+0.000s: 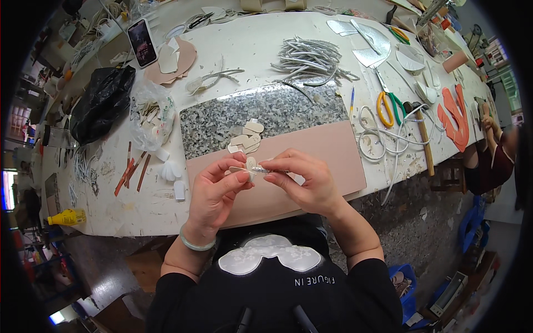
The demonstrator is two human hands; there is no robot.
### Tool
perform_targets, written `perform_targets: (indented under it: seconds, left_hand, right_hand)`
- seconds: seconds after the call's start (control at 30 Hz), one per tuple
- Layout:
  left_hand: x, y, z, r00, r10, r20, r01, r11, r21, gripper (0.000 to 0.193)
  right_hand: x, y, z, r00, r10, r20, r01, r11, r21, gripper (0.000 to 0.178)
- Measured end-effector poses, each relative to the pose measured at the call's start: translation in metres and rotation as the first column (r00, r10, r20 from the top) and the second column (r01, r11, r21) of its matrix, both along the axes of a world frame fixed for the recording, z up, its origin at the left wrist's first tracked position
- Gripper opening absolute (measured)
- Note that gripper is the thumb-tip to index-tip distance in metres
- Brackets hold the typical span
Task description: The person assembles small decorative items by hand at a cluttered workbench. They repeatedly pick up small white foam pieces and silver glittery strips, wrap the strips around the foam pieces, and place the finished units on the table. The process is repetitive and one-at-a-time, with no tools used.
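Thumb and fingers of my left hand (215,187) pinch a small cream-coloured flat piece (239,169). My right hand (305,180) is closed on a short silver cord (259,170), its end meeting the cream piece between my fingertips. Most of the cord is hidden by the right fingers. Both hands are above a pink sheet (327,152), which lies over the near part of a speckled granite slab (216,125). Just beyond my hands, several rounded cream pieces (254,127) lie in a loose pile.
Silver cords (308,58) are bundled beyond the slab. To the right lie scissors (383,91), white cord (369,133), a hammer (425,141) and coral cutouts (456,125). A black bag (102,105), a clear bag (150,111), a phone (142,44) and a yellow bottle (68,217) are leftward.
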State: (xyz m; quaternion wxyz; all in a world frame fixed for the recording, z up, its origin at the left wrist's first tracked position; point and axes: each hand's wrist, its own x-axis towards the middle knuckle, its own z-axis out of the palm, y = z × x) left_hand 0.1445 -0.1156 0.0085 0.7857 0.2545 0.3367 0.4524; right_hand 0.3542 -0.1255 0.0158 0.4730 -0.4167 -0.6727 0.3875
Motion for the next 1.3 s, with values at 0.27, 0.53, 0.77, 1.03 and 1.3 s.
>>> perform_targets:
  seconds: [0.27,0.53,0.77,1.03,1.3]
  left_hand:
    - [0.0073,-0.0018,0.0026,0.999,0.029,0.012,-0.029,1.000,-0.005,0.020]
    - [0.0069,-0.0013,-0.0003,0.999,0.044,0.008,-0.044,0.999,0.013,0.021]
    - [0.0066,-0.0016,-0.0001,0.999,0.047,-0.016,-0.046,0.997,0.056,0.021]
    - [0.0072,-0.0015,0.0011,0.998,0.045,-0.043,-0.042,0.996,0.075,0.022]
    - [0.0121,-0.0039,-0.0026,0.993,0.081,-0.082,-0.073,0.992,0.101,0.023]
  right_hand:
    - [-0.0019,-0.0016,0.0007,1.000,-0.025,0.005,0.025,0.998,0.052,0.019]
    - [-0.0041,-0.0008,0.0030,0.999,-0.032,-0.012,0.032,0.998,0.053,0.017]
    - [-0.0038,-0.0013,0.0044,1.000,-0.025,-0.003,0.025,0.999,0.043,0.016]
    - [-0.0035,-0.0003,0.0005,0.998,0.012,-0.064,-0.011,1.000,0.006,0.015]
    - [-0.0001,-0.0025,-0.0018,0.967,0.090,-0.238,-0.150,0.956,-0.251,0.017]
